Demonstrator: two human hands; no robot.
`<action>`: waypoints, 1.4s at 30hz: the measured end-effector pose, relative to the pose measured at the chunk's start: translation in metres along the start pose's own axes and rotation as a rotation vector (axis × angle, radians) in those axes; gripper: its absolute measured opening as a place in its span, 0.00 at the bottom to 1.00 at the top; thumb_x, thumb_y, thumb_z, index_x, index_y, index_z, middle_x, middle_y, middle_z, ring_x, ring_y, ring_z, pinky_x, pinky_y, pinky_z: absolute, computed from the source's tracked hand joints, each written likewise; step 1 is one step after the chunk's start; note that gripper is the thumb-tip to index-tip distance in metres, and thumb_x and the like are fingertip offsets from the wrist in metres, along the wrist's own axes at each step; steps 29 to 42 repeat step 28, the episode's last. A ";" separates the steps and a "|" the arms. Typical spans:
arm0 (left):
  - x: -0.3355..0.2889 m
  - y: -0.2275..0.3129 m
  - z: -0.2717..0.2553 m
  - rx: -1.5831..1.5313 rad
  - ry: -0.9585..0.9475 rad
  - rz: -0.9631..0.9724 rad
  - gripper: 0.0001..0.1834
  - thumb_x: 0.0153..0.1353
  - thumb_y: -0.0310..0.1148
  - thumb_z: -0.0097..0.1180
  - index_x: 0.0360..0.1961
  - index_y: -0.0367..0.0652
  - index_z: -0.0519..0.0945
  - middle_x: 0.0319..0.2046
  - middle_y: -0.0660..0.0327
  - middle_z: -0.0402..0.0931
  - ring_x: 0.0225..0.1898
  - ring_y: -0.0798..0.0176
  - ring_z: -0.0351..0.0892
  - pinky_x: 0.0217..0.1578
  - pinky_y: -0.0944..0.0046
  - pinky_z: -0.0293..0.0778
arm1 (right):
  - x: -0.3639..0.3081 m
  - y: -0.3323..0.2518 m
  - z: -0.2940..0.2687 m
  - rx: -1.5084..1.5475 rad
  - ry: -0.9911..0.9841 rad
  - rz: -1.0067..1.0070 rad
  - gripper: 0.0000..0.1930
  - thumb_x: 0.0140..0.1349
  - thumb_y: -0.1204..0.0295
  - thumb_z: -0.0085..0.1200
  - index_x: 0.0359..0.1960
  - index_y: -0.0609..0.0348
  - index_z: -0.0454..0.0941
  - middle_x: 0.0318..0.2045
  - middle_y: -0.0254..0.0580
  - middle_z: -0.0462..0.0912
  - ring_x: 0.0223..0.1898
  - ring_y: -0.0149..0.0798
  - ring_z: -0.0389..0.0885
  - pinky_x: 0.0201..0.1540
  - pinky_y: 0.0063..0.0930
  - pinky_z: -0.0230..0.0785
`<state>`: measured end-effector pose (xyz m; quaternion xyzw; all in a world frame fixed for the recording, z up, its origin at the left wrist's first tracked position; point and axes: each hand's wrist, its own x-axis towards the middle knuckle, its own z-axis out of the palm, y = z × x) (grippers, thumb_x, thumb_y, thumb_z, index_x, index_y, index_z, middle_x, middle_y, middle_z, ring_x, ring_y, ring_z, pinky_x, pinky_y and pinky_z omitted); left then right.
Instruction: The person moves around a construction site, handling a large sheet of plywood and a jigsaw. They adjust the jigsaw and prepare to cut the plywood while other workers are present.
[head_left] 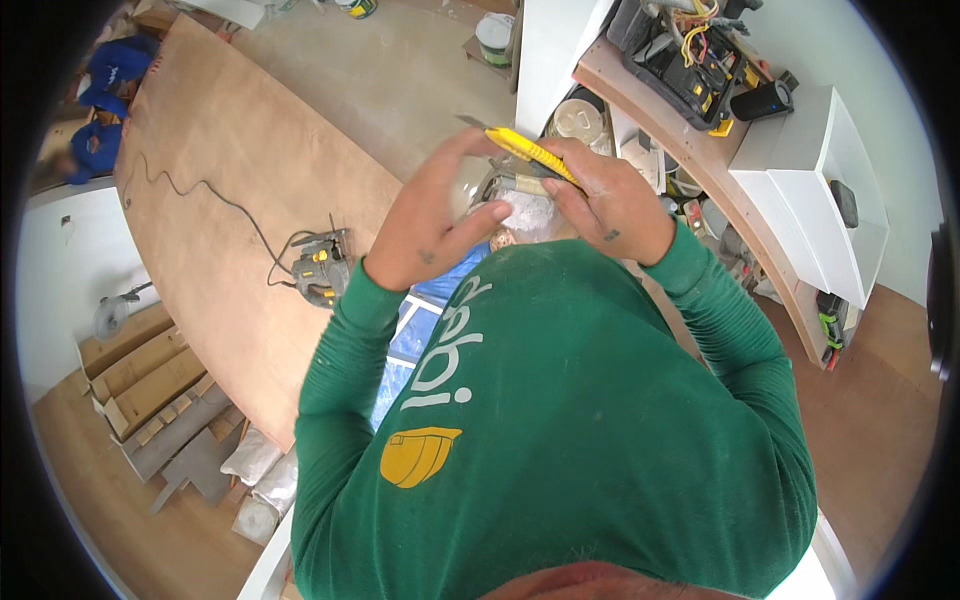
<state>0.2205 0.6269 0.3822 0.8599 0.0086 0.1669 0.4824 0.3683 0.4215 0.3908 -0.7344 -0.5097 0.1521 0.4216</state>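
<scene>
My right hand (pixel 610 195) grips a yellow snap-off utility knife (pixel 530 153), its blade pointing up and to the left over my left fingers. Opposite it, my left hand (pixel 430 205) is curved with thumb and fingers apart, and the fingers are a little blurred. Between and just beyond both hands are a short beige cylinder (pixel 523 184) and a whitish, partly clear bundle (pixel 530 215). My hands and chest hide much of these, so whether the left hand touches them is unclear.
At left, a large wooden panel (pixel 230 190) carries a jigsaw (pixel 322 268) with a dark cord. A curved wooden counter (pixel 745 190) at right bears an open tool case (pixel 690 70), a black cylinder (pixel 762 101) and white boxes (pixel 815 200). Another person's blue sleeve (pixel 115 70) shows far left.
</scene>
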 end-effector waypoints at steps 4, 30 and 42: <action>0.025 0.013 -0.010 0.158 -0.422 -0.034 0.16 0.70 0.37 0.60 0.50 0.35 0.76 0.40 0.44 0.78 0.42 0.38 0.79 0.43 0.48 0.75 | -0.004 -0.002 -0.012 -0.010 -0.059 0.077 0.20 0.68 0.73 0.56 0.61 0.59 0.72 0.42 0.55 0.83 0.36 0.58 0.84 0.38 0.47 0.76; 0.032 0.025 -0.027 0.632 -0.357 0.251 0.16 0.64 0.43 0.65 0.37 0.42 0.77 0.30 0.56 0.79 0.29 0.51 0.81 0.28 0.55 0.76 | 0.001 -0.016 -0.071 -0.544 -0.239 -0.229 0.23 0.65 0.67 0.62 0.62 0.42 0.76 0.32 0.35 0.75 0.32 0.44 0.79 0.35 0.38 0.71; 0.032 0.025 -0.027 0.632 -0.357 0.251 0.16 0.64 0.43 0.65 0.37 0.42 0.77 0.30 0.56 0.79 0.29 0.51 0.81 0.28 0.55 0.76 | 0.001 -0.016 -0.071 -0.544 -0.239 -0.229 0.23 0.65 0.67 0.62 0.62 0.42 0.76 0.32 0.35 0.75 0.32 0.44 0.79 0.35 0.38 0.71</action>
